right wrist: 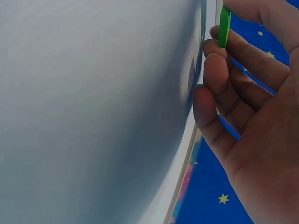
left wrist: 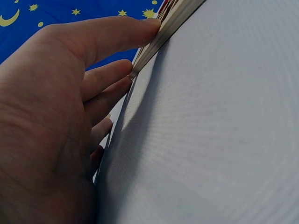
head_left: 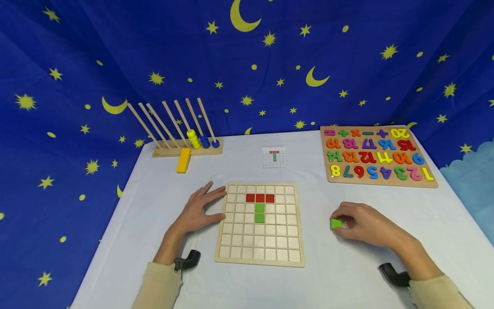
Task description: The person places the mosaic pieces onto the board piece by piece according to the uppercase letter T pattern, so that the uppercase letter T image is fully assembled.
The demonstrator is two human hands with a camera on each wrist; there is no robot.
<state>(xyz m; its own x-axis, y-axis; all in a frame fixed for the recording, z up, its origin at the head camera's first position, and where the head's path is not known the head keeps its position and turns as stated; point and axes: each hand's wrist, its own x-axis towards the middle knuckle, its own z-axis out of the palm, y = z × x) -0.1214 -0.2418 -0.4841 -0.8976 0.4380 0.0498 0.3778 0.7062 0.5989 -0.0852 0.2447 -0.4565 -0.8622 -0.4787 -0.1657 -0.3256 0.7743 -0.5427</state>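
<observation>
The right hand (head_left: 364, 225) rests on the white table (head_left: 347, 266) to the right of the wooden grid board (head_left: 260, 223), its fingers curled around a small green tile (head_left: 336, 223) pinched between thumb and fingertips. In the right wrist view the green tile (right wrist: 224, 25) shows edge-on, held upright just above the table surface (whether it touches the cloth cannot be told). The left hand (head_left: 200, 210) lies flat with fingers spread and straight, holding nothing, its fingertips (left wrist: 140, 28) pressed against the board's left edge (left wrist: 161, 37).

On the board three red tiles (head_left: 260, 198) sit side by side in a row, and two green tiles (head_left: 260, 213) run down from the middle one. Behind the board lies a small pattern card (head_left: 275, 157). Farther back on the left stands a peg rack (head_left: 181, 143) with a yellow block (head_left: 183, 160) in front, and on the right a number puzzle (head_left: 376, 156).
</observation>
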